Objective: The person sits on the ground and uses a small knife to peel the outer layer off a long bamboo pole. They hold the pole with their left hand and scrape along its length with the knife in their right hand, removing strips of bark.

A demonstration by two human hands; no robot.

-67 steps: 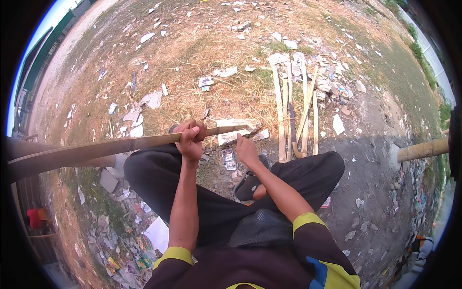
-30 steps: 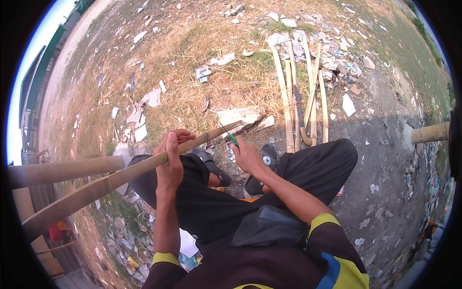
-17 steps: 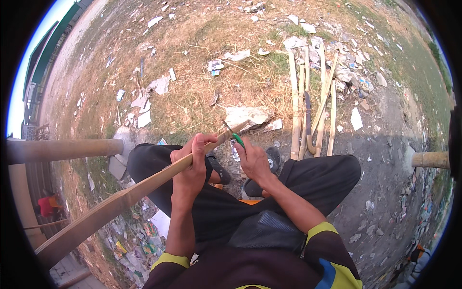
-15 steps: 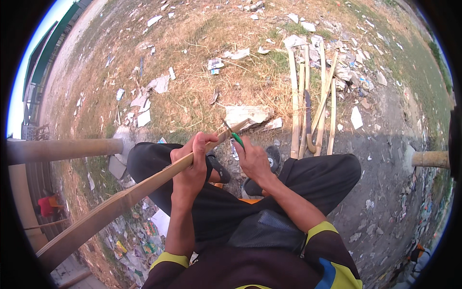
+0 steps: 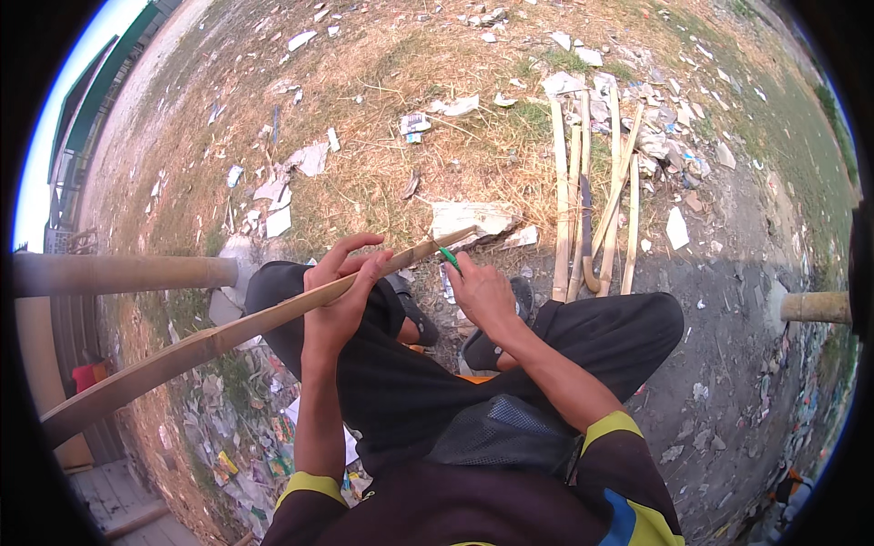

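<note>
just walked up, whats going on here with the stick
A person sits on littered ground with knees bent. The left hand steadies a long bamboo strip that runs off to the left. The right hand holds a green-handled tool at the strip's near tip. More cut bamboo strips lie on the dry grass ahead.

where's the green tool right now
In the head view, centre: the green tool sticks up from the right hand, touching the tip of the bamboo strip held by the left hand.
</note>
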